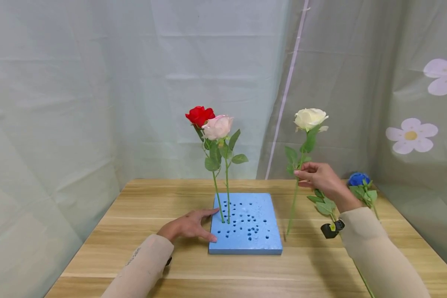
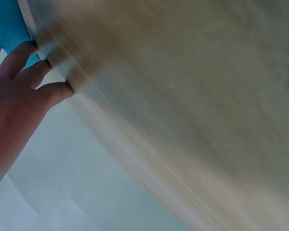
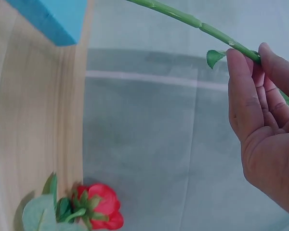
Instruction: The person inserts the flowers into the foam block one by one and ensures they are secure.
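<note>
My right hand (image 1: 322, 178) pinches the green stem of a white rose (image 1: 310, 119) between thumb and fingers. The rose is upright, its lower end beside the right edge of a blue foam board (image 1: 247, 244). In the right wrist view the stem (image 3: 197, 23) runs to the upper left from my fingertips. My left hand (image 1: 190, 224) rests against the board's left edge with fingers and thumb spread. A red rose (image 1: 200, 116) and a pale pink rose (image 1: 218, 126) stand in holes in the board's left part; the pink bloom partly covers the red one.
A blue rose (image 1: 359, 179) lies at the table's back right. Beneath my right arm lies another leafy stem (image 1: 325, 207), its bloom hidden in the head view. A red rose (image 3: 98, 204) shows low in the right wrist view. Curtains (image 1: 223, 58) hang behind the wooden table (image 1: 193, 281).
</note>
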Demonstrator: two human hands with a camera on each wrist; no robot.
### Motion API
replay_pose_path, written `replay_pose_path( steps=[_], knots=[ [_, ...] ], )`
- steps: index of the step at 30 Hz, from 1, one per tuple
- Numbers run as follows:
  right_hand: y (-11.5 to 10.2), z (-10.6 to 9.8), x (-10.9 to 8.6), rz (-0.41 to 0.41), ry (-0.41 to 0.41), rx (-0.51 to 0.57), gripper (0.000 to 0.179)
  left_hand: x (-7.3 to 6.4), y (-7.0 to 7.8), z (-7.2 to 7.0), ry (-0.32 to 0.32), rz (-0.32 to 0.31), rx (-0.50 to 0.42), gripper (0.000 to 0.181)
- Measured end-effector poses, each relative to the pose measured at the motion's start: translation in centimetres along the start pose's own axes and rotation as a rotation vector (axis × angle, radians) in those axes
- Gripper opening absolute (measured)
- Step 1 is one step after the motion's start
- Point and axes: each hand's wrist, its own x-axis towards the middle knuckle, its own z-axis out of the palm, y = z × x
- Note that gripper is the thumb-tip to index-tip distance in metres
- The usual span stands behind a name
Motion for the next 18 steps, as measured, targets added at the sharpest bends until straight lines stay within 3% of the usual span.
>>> replay_pose_path(
  steps=[7, 18],
  knots=[
    [-1.4, 1.7, 0.7, -0.055, 0.004, 0.073, 0.027, 0.0, 0.0, 0.0, 0.003, 0.025, 0.002, 0.102],
    [-3.3, 3.4, 1.7, -0.091, -0.005, 0.038, 0.025, -0.1, 0.2, 0.0, 0.002, 0.026, 0.012, 0.102]
  ],
)
